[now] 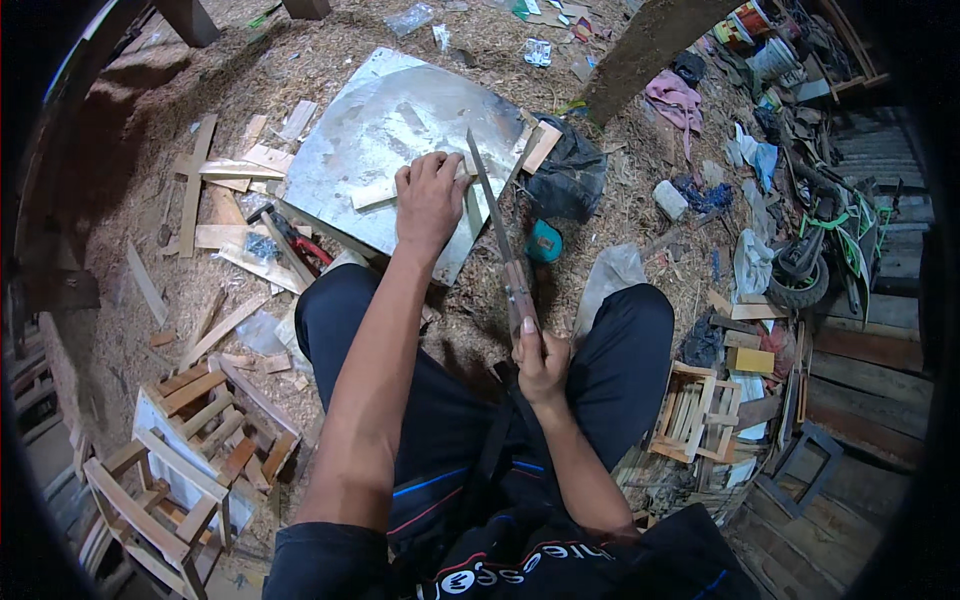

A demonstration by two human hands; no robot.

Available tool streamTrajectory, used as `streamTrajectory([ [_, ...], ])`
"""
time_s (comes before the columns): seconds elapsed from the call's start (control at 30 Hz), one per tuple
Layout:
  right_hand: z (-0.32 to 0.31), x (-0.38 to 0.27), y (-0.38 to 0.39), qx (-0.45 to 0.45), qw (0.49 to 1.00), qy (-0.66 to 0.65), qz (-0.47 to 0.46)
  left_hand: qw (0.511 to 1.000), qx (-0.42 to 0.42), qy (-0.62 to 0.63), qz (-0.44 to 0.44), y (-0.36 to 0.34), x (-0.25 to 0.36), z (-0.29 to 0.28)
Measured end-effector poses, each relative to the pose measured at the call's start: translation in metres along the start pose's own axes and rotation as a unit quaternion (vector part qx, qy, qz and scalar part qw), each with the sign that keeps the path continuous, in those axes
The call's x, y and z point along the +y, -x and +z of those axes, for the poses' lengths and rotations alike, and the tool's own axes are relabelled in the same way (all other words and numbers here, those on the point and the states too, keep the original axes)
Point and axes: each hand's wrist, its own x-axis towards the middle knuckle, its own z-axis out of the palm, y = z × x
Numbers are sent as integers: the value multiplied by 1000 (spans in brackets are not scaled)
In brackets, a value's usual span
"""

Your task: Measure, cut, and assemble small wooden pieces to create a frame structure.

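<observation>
Apparently the work in hand is a saw cut in progress or about to begin, with the wooden strip (376,194) lying across the metal sheet (340,150), which serves as the bench. The left hand (432,200) is on the strip near the middle of the sheet, fingers curled over it and bearing down. The right hand (542,365), on the near side of the sheet, is closed round the handle of the saw (490,200), whose blade reaches up over the sheet's right part, just beside the left hand. Whether the teeth have bitten into the strip cannot be told; no freed end of it can be made out, so I judge this cut unfinished, with the severing left to do. A short wood block (541,147) sits at the sheet's right edge, though whether it is an offcut is unclear. Loose slats (198,185) lie left of the sheet, and a pile of wooden frames (190,410) stands well to its near left, seemingly work already assembled.
</observation>
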Motion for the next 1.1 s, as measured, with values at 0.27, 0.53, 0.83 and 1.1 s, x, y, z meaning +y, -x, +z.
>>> streamTrajectory([
  [0.27, 23, -17, -47, 14, 999, 18, -31, 1000, -8, 11, -3, -2, 4, -2],
  [0.53, -2, -4, 8, 7, 1000, 15, 19, 1000, -16, 9, -9, -2, -3, -2],
  [0.83, 3, -12, -6, -9, 996, 85, -40, 1000, -1, 4, -16, -3, -10, 2],
  [1.1, 34, -24, -73, 17, 997, 57, -39, 1000, -6, 7, -9, -9, -2, 3],
])
